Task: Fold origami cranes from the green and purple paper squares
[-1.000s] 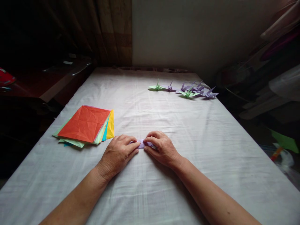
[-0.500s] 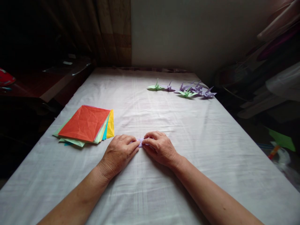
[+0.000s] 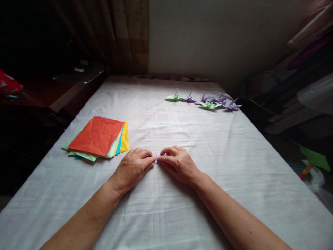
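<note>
A small folded piece of pale purple paper [image 3: 157, 158] lies at the middle of the cloth-covered table, mostly hidden under my fingers. My left hand [image 3: 135, 165] pinches its left part between thumb and fingers. On the right part, my right hand [image 3: 177, 163] is closed in a similar pinch. The fingertips of both hands almost meet over the paper. To the left of my left hand rests a stack of square papers, topped by a creased red sheet [image 3: 96, 135]; green, blue and yellow edges stick out below it.
Several purple paper cranes [image 3: 232, 104] and two green paper cranes [image 3: 208, 104] sit at the table's far right. A white checked cloth [image 3: 161, 215] covers the table. Dark furniture [image 3: 62, 93] stands at the left, and a green sheet [image 3: 314, 158] lies beyond the right edge.
Both hands keep their pinch on the purple paper, with hardly any movement of the fingers. The whole view has shifted slightly.
</note>
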{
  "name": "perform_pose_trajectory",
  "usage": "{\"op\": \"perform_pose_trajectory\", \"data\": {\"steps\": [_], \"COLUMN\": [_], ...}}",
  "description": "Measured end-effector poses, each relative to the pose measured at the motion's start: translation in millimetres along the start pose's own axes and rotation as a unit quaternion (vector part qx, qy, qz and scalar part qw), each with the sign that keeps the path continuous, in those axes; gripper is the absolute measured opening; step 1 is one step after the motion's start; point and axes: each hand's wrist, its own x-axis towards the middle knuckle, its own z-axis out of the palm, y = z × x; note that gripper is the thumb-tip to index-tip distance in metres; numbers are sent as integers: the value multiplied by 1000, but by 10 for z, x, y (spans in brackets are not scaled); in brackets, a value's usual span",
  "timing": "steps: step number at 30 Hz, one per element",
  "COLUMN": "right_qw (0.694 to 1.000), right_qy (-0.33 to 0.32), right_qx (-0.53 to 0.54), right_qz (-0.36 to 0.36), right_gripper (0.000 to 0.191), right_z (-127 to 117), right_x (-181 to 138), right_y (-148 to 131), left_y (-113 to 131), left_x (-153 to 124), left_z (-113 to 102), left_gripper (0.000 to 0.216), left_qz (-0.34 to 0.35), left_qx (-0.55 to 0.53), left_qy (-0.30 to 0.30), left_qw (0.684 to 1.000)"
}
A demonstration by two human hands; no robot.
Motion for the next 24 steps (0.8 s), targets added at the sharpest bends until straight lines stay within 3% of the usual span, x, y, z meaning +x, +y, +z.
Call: {"op": "perform_pose_trajectory", "data": {"steps": [13, 19, 24], "right_qw": [1000, 1000, 999], "right_qy": [0, -16, 9], "right_qx": [2, -8, 6], "right_qz": [-5, 13, 32], "right_gripper": [17, 17, 14], "right_z": [13, -5, 49], "right_x": [6, 32, 57], "right_y": [21, -30, -14], "left_y": [-2, 52, 85], "left_x": [-22, 14, 62], "left_z": [6, -7, 27], "left_gripper": [20, 16, 19], "left_qz": [8, -45, -80], "left_qx": [1, -41, -34], "left_qy": [27, 32, 36], "left_qw": [1000, 998, 996]}}
